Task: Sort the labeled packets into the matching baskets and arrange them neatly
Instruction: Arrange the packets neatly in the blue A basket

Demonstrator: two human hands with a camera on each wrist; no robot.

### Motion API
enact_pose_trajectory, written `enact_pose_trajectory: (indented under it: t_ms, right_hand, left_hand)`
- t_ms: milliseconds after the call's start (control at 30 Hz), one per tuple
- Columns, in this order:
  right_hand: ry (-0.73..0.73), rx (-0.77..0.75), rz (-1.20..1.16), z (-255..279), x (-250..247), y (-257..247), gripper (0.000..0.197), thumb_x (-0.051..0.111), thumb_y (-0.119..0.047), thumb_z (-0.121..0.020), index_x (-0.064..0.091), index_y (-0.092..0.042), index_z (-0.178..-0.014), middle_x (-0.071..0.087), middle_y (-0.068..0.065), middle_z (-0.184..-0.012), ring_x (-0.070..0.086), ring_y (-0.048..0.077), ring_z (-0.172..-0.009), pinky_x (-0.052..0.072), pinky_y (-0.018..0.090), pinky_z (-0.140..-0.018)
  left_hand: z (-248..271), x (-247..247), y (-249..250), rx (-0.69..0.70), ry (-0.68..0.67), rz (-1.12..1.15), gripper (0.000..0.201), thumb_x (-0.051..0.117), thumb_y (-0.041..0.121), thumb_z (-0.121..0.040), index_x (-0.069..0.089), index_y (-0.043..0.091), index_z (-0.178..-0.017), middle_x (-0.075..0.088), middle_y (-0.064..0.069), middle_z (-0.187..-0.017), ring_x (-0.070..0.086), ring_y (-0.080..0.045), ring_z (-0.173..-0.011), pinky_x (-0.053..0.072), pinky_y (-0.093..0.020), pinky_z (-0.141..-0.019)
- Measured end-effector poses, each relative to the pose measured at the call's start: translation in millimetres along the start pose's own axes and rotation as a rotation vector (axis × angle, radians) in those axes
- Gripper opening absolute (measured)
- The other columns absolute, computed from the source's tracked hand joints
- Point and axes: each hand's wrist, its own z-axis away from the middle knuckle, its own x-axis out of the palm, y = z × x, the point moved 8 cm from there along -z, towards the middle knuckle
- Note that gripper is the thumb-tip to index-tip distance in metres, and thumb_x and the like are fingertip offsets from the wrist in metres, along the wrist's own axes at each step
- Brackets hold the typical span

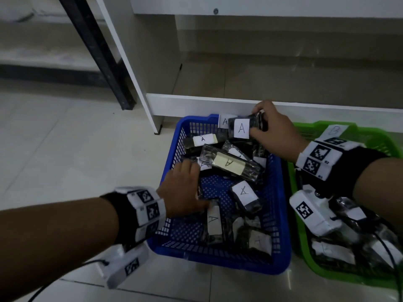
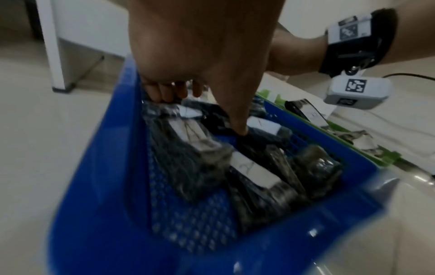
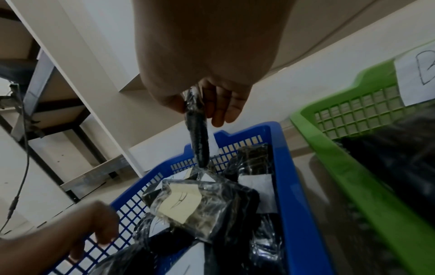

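Packets fill the blue basket (image 1: 281,192). The right hand (image 1: 274,131) pinches one "A" packet (image 1: 246,127) at the basket's 12 o'clock rim. The left hand (image 1: 185,188), fingers curled, presses among packets at 9 o'clock. A green basket (image 1: 298,214) sits at 3 o'clock.

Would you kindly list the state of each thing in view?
Blue plastic basket: holds jumbled A-labelled packets.
Green plastic basket: labelled B, holds packets.
Black wrapped packet labelled A: held above the blue basket.
Right hand: grips that packet.
Left hand: reaching among packets.
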Motion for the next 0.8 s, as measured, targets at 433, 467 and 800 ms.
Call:
enact_pose_trajectory:
  t_ms: [433, 467, 800]
  right_hand:
    - [-0.001, -0.036, -0.057, 10.4, 18.5, -9.1, 0.028, 0.054, -0.011, -0.085, 0.039, -0.018, -0.107, 0.057, 0.000, -0.071, 0.057, 0.019, -0.062, 0.047, 0.035, -0.055]
    - [0.012, -0.027, -0.066, 9.5, 16.6, -7.3, 0.027, 0.054, -0.011, -0.085, 0.039, -0.017, -0.107, 0.057, -0.001, -0.071, 0.057, 0.017, -0.062, 0.046, 0.033, -0.055]
    - [0.211, 0.114, -0.152, 3.3, -6.5, 19.4, 0.020, 0.048, -0.011, -0.089, 0.042, -0.012, -0.108, 0.054, -0.001, -0.070, 0.052, 0.018, -0.061, 0.041, 0.030, -0.056]
  left_hand:
    - [16.6, 28.3, 10.0, 0.199, -0.097, -0.173, 0.060, 0.057, 0.024, -0.085, 0.034, 0.006, -0.137, 0.025, -0.021, -0.148, 0.023, -0.036, -0.137, 0.033, -0.048, -0.108]
    - [15.1, 28.0, 11.1, 0.175, -0.102, -0.150, 0.065, 0.056, 0.030, -0.086, 0.029, 0.008, -0.141, 0.022, -0.019, -0.149, 0.020, -0.035, -0.138, 0.028, -0.048, -0.111]
    - [-58.0, -23.4, 33.2, 0.278, 0.009, -0.269, 0.067, 0.054, 0.028, -0.090, 0.020, 0.020, -0.147, 0.022, -0.005, -0.152, 0.018, -0.025, -0.141, 0.021, -0.045, -0.112]
